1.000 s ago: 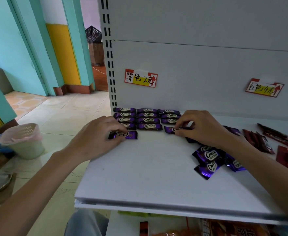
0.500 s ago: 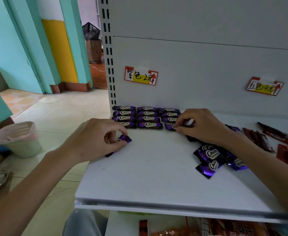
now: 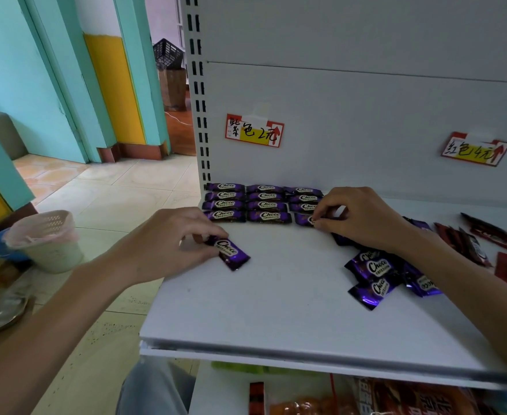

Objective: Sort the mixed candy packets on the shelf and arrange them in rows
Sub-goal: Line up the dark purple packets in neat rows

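Purple Choco packets (image 3: 247, 203): flat, labels up, three neat columns at the back of the shelf (image 3: 276, 310). Front packet (image 3: 303, 219) of the right column pinched by right hand (image 3: 363, 218). Stray purple packet (image 3: 230, 253), tilted, pinched by left hand (image 3: 168, 241). Loose purple heap (image 3: 378, 274) mid-right; red packets (image 3: 482, 250) scattered far right.

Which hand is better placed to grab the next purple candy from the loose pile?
Probably the right hand: the loose pile lies beside its wrist. The left hand is farther off, pinching a tilted packet.
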